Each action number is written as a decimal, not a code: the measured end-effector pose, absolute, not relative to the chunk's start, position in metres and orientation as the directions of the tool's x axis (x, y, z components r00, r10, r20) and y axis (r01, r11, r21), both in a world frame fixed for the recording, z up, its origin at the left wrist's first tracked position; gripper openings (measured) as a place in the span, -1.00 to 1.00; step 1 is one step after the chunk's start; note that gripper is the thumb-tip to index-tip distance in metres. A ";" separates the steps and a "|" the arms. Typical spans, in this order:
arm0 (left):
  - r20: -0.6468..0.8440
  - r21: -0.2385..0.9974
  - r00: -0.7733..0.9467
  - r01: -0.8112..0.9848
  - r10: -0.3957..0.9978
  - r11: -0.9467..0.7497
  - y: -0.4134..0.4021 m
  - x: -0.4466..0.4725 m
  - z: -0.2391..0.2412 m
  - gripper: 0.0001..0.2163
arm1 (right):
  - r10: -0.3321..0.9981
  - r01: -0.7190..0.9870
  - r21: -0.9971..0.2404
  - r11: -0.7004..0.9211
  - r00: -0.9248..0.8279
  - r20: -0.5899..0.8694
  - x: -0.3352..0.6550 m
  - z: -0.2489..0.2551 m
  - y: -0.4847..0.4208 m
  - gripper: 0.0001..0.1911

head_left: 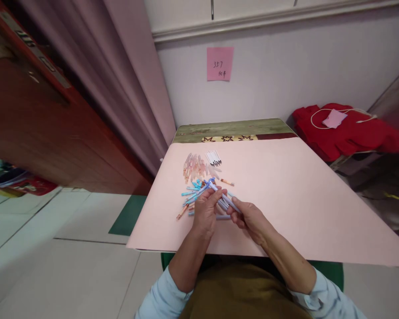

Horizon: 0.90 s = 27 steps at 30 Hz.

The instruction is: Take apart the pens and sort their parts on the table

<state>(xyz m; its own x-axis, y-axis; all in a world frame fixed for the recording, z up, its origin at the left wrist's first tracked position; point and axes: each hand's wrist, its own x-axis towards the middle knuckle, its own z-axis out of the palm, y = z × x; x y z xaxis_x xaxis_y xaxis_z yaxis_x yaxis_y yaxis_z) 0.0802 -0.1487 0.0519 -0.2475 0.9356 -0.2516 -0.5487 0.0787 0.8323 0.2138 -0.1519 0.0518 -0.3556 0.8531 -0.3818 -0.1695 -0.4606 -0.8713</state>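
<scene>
Above the pile, both hands are closed around a small bundle of pale purple pens [232, 204]. My left hand [206, 209] pinches the bundle toward its far end, and my right hand [249, 216] grips the near end. Under and beside my left hand lies a loose heap of blue, purple and brown pens [190, 195], partly hidden by the hand. One brown-and-tan pen [227, 182] rests apart, just beyond the bundle. Farther back are a spread of clear pinkish pens [193, 165] and a row of white sticks with black tips [213, 157].
A pink sheet [302, 199] covers most of the table, with a patterned green strip [232, 128] at its far edge. Behind it is a wall with a pink note [220, 64]. Red cloth [339, 137] lies at right; a purple curtain [129, 66] and brown door [46, 119] stand at left.
</scene>
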 end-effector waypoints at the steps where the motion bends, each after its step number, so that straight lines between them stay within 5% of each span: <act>1: -0.254 0.827 -0.261 -0.557 0.931 0.070 -0.148 0.081 0.051 -0.75 | 0.881 -0.174 -0.893 -0.414 -0.322 -0.346 0.214 0.052 -0.152 -0.46; 5: -0.255 0.810 -0.287 -0.585 0.923 0.042 -0.146 0.084 0.052 -0.75 | 0.951 -0.194 -0.944 -0.268 -0.208 -0.228 0.213 0.055 -0.151 -0.52; 11: -0.254 0.838 -0.289 -0.543 0.923 0.061 -0.145 0.087 0.051 -0.75 | 0.870 -0.181 -0.875 -0.450 -0.311 -0.383 0.211 0.049 -0.147 -0.41; 17: -0.195 0.912 -0.413 -0.411 0.890 0.009 -0.146 0.084 0.051 -0.20 | 0.918 -0.152 -0.924 -0.351 -0.249 -0.308 0.208 0.044 -0.147 -0.49; 22: -0.090 0.953 -0.435 -0.297 0.896 -0.049 -0.142 0.081 0.051 -0.13 | 0.957 -0.176 -0.950 -0.256 -0.184 -0.224 0.204 0.044 -0.146 -0.53; 27: -0.101 0.948 -0.438 -0.314 0.893 -0.047 -0.139 0.079 0.049 -0.17 | 0.854 -0.163 -0.861 -0.482 -0.310 -0.419 0.202 0.042 -0.142 -0.44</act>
<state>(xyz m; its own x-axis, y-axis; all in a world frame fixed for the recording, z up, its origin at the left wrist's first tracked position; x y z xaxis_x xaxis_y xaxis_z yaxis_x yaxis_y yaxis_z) 0.0786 -0.1387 0.0491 -0.4381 0.8932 -0.1012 -0.3140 -0.0466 0.9483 0.2024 -0.1423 0.0425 -0.3101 0.8536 -0.4186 -0.1633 -0.4816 -0.8610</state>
